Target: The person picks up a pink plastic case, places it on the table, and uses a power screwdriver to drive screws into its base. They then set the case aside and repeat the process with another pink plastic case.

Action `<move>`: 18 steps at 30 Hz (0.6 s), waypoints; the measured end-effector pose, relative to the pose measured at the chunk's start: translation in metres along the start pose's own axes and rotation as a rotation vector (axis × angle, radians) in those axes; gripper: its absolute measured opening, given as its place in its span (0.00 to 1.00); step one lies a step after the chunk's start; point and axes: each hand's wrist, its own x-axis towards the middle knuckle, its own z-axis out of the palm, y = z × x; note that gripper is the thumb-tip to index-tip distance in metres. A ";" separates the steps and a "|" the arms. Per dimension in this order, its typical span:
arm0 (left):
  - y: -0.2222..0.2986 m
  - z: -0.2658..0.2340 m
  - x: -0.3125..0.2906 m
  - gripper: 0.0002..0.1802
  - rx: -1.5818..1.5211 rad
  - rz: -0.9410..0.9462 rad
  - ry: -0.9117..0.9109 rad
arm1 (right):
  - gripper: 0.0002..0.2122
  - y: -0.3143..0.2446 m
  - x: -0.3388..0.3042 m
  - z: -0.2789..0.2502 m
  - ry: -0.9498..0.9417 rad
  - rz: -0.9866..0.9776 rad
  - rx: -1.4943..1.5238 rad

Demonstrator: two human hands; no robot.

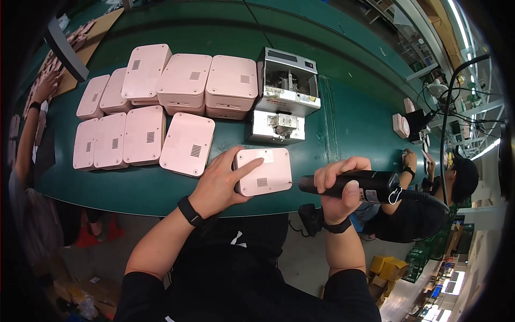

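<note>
My left hand [214, 185] grips the left end of a pale pink plastic case [276, 167] near the table's front edge. The thumb is at its near side, and the index finger lies over a small white label on top. The case has a vent grille and screw holes at its corners. In my right hand [339, 196] is a black electric screwdriver [373, 184], held nearly level with its bit pointing left. The bit's tip is close to the case's right near corner; whether it touches cannot be made out.
Several similar pink cases [188, 140] stand in rows and stacks on the green table [316, 206], left and beyond. A screw feeder [287, 96] stands behind the held case. A cable [445, 123] hangs at right. Co-workers' hands [410, 160] are at both sides.
</note>
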 end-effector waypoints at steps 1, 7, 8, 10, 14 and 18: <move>0.000 0.000 0.000 0.48 -0.003 0.003 0.003 | 0.20 0.000 0.000 0.000 -0.001 -0.001 -0.001; -0.002 0.001 -0.001 0.49 0.003 0.017 0.013 | 0.20 0.001 -0.003 0.002 -0.011 -0.001 -0.002; -0.002 0.001 -0.001 0.49 0.004 0.017 0.016 | 0.19 0.001 -0.003 0.002 -0.012 -0.001 0.002; -0.003 0.001 0.000 0.49 -0.004 0.017 0.015 | 0.19 0.001 -0.001 0.003 -0.021 0.007 -0.019; -0.004 0.001 -0.001 0.48 0.000 0.020 0.027 | 0.18 -0.004 0.013 0.008 -0.023 0.013 -0.036; -0.003 0.001 -0.001 0.47 0.011 0.029 0.028 | 0.17 -0.010 0.043 0.020 0.016 -0.056 0.018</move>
